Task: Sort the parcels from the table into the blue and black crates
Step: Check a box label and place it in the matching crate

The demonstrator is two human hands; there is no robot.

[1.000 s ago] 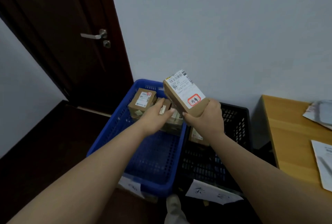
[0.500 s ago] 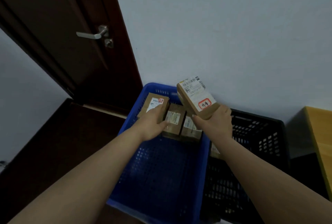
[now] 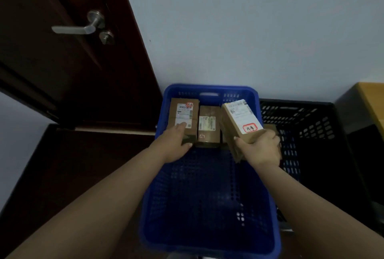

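Inside blue crate (image 3: 209,90), three parcels (image 3: 208,122) lie.

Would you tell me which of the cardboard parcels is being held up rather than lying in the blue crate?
The parcel with the red-framed sticker, gripped by the right hand and tilted; the other two lie flat against the blue crate's far wall.

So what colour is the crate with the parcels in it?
Blue, the blue crate, clearest in the head view.
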